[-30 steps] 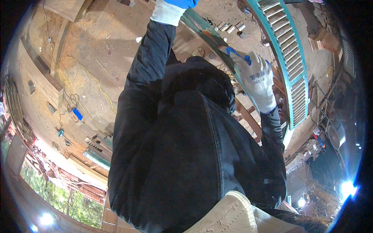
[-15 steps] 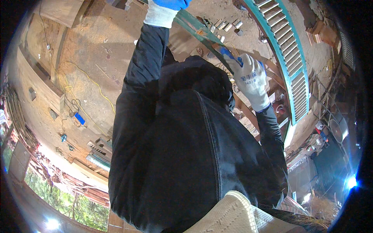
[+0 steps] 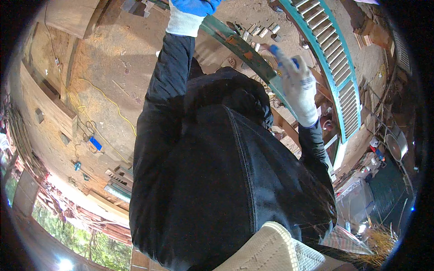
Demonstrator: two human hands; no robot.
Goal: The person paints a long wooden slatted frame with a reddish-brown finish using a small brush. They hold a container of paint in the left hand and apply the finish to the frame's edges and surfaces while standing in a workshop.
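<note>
A green, worn-looking beam [image 3: 246,53] with reddish-brown bare patches runs slantwise from the top middle toward my right side. My left hand [image 3: 194,11], in a blue-coated glove with a white knit cuff, is closed at the beam's far end; the top edge of the view cuts off part of its fingers. My right hand [image 3: 298,88], in a white glove with blue fingertips, is at the beam's nearer part. Its fingers are spread and hold nothing; whether it still touches the beam cannot be made out. My dark jacket hides the lower end.
A green slatted frame [image 3: 322,56] stands to the right. Several small wooden blocks [image 3: 264,31] lie on the dirt floor beyond the beam. On the left are a long timber [image 3: 54,104], a yellow cord [image 3: 113,103] and a blue box [image 3: 95,143].
My right hand has let go of the beam, its fingers opening as it shifts slightly right and nearer. More of the beam's surface shows. My left hand stays at the far end.
</note>
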